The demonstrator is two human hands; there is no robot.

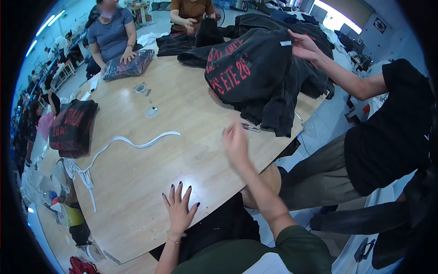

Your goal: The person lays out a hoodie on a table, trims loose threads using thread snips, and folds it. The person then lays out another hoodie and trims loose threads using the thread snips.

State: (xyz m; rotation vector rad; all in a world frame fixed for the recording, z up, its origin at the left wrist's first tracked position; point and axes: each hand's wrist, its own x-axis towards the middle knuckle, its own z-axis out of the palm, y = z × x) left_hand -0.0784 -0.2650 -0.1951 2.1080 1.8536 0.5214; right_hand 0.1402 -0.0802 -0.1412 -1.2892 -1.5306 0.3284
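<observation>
My left hand (179,211) lies flat on the wooden table (150,182) near its front edge, fingers spread, holding nothing. Above the tabletop, my right hand (236,142) is raised and blurred by motion, so whether it grips anything does not show. Closest to it is a small tool with red on it, perhaps thread snips (250,127), beside a black sweatshirt (255,59) with red lettering. A co-worker's hand (305,45) at the right holds up this sweatshirt by the part with a white label (285,43).
Folded black garments (73,128) lie at the left, near a white strip (123,139). A person across the table touches a bagged garment (130,65). Another handles dark cloth (210,33). A tape roll (151,111) lies mid-table. A co-worker stands close on my right.
</observation>
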